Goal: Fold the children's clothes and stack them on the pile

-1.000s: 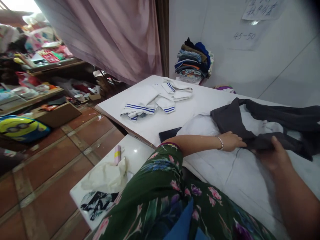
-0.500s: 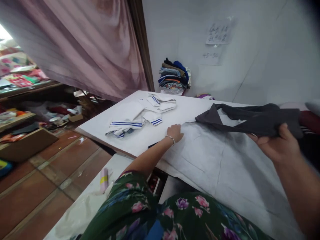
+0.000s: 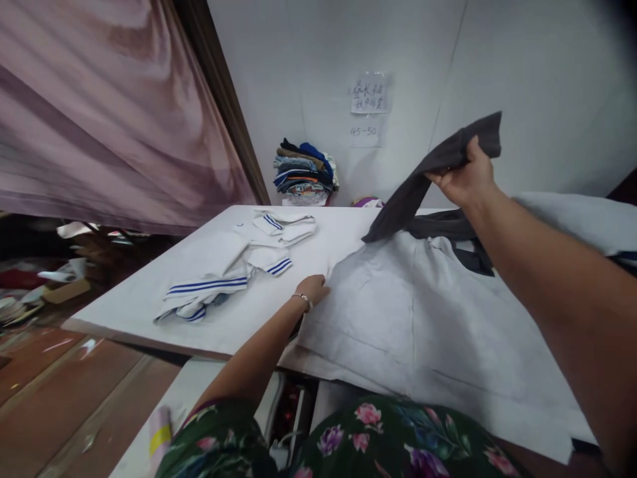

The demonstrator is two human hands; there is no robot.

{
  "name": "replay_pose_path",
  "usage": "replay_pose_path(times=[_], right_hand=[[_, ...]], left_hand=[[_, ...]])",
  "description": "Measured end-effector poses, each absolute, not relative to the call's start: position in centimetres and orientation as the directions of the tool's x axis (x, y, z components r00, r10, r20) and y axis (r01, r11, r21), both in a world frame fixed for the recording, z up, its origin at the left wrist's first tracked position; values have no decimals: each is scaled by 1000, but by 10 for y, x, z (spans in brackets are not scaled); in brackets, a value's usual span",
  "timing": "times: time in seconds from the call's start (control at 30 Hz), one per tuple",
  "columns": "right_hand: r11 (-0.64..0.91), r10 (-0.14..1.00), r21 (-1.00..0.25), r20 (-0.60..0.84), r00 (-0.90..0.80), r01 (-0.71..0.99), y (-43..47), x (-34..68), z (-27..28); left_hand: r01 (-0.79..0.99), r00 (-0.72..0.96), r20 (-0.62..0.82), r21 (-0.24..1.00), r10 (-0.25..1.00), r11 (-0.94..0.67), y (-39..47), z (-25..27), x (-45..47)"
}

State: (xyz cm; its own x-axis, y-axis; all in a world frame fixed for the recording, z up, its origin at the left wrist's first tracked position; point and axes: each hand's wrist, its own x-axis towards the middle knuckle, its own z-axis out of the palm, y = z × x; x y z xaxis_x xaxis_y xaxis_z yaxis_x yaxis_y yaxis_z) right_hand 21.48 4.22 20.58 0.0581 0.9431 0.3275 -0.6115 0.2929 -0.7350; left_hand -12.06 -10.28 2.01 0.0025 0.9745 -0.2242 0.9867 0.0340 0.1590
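Note:
My right hand (image 3: pixel 465 169) is raised at the right, closed around one end of a pair of dark grey trousers (image 3: pixel 415 189). The lifted leg slants down to the left, its lower tip reaching the table. Another dark grey part (image 3: pixel 440 224) lies on the white cloth, partly behind my right forearm. My left hand (image 3: pixel 313 289) is closed at the left edge of the white cloth (image 3: pixel 373 312), pinching it; creases run off from the fingers. Left of that hand lies a rumpled white shirt (image 3: pixel 223 265) with blue stripes.
A stack of folded clothes (image 3: pixel 303 169) stands at the back against the wall, with handwritten papers (image 3: pixel 369 93) above it. A pink curtain (image 3: pixel 124 119) hangs at the left. The table's front edge (image 3: pixel 164 345) is near my body, and a pink-and-yellow roll (image 3: pixel 159 438) sits lower left.
My right hand has gone up and left, lifting the trouser leg off the cloth. My left hand stays at the cloth's edge. The whole view has turned to the right.

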Motion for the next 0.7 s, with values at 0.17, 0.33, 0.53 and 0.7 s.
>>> replay_pose_path(times=[0.17,0.33,0.53,0.7], right_hand=[[353,934,-756,317,163,-551,61,233,243],[385,923,-763,307,233,-519,58,263,249],[392,920,-791,350,180,-469,44,289,211],[390,921,-783,342,188,-484,42,303,194]], left_hand=[[912,334,-189,313,924,-266,-108,50,-76],[704,547,-360,687,756,-183,-111,39,5],[529,559,-211,835,802,-149,-129,0,39],[708,362,192,580,912,-403,-125,0,-6]])
